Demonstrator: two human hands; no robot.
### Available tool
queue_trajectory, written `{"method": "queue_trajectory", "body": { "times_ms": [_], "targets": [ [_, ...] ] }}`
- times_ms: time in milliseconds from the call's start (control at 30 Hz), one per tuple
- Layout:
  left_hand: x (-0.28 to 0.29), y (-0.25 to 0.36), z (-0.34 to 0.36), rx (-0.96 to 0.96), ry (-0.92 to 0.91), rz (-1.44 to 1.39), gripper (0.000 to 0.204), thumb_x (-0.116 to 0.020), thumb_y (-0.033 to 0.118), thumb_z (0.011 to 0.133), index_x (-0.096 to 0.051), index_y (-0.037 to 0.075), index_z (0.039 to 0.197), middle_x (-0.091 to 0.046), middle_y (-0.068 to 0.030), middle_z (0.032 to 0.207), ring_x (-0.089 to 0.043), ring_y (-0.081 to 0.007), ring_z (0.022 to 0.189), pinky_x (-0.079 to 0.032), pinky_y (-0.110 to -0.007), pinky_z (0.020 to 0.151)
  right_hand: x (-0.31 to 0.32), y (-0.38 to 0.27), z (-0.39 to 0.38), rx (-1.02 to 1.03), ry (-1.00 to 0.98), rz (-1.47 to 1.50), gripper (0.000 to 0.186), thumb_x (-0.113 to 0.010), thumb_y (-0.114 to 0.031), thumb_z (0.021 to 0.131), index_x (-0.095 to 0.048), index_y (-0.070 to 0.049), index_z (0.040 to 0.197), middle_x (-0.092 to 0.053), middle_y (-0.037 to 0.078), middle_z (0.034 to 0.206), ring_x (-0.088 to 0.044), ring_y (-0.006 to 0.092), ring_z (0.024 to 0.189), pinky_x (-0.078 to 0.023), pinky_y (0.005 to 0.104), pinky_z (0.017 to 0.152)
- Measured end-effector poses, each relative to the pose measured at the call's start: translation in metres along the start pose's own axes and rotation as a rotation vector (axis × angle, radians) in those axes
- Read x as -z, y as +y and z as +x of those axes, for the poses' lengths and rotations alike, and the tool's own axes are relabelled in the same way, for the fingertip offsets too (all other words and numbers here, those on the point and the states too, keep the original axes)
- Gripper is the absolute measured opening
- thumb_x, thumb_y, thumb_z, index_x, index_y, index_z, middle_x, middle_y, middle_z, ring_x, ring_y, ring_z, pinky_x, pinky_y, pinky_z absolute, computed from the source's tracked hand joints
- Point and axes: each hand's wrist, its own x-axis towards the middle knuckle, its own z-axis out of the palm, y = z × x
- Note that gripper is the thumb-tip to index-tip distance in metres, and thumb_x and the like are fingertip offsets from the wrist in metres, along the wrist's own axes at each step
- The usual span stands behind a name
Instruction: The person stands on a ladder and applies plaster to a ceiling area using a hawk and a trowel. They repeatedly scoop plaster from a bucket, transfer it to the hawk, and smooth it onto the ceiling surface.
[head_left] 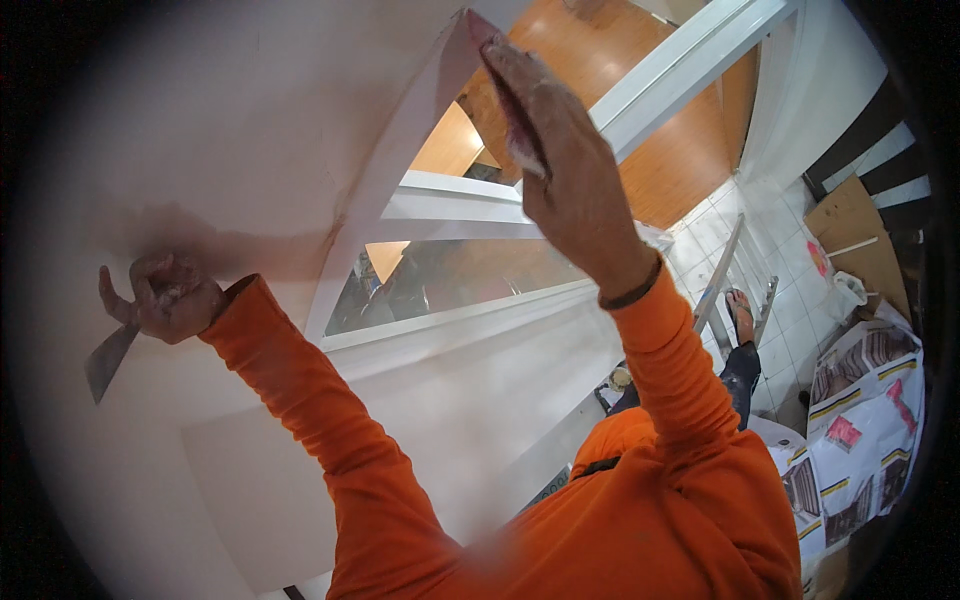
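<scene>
Left hand (172,298): I grip a flat metal blade (110,362) before the pale wall (240,130).
Right hand (572,170): raised by the wall's edge (372,180); I can't tell its grip.
Open room: past the white frame (450,205).

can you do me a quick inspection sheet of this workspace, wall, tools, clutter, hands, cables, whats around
Surface: pale wall, with a shadow beside the left hand.
Job's things: one scraper, in the left hand; whether its blade touches the wall is unclear.
Clutter: cardboard and a printed sheet with pink scraps, at the right side.
Hands: left curled around the scraper; right hand with fingers extended at the wall's edge, contact unclear.
Cables: nothing seen.
Surroundings: white frame, wood-toned floor beyond it, white tiles, and a ladder with a sandalled foot showing between its rails.
</scene>
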Motion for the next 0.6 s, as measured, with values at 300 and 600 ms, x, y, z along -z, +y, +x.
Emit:
{"method": "queue_trajectory", "body": {
  "times_ms": [300, 600],
  "targets": [
    [-0.005, -0.001, -0.001, -0.008, 0.032, -0.117, 0.017, -0.054, -0.009, 0.063, -0.061, 0.007, 0.063, -0.056, -0.0008, 0.048, -0.061, -0.0141, 0.059, -0.047, -0.044, 0.097, -0.033, -0.035, -0.032, -0.118, -0.259, -0.034, 0.073, -0.066, 0.003, 0.073, -0.042, -0.011, 0.14, -0.04, 0.012, 0.146, -0.035, 0.0345, 0.136, -0.03, 0.0578, 0.108],
    [0.005, -0.006, 0.012, -0.319, -0.079, 0.105, 0.011, -0.066, -0.002, 0.07, -0.064, 0.006, 0.063, -0.062, -0.0047, 0.056, -0.063, -0.0132, 0.059, -0.052, -0.036, 0.073, -0.055, -0.065, -0.06, -0.214, -0.379, 0.325, 0.063, -0.053, 0.012, 0.077, -0.045, -0.005, 0.137, -0.044, 0.013, 0.142, -0.039, 0.0299, 0.134, -0.034, 0.042, 0.108]
  ]
}}
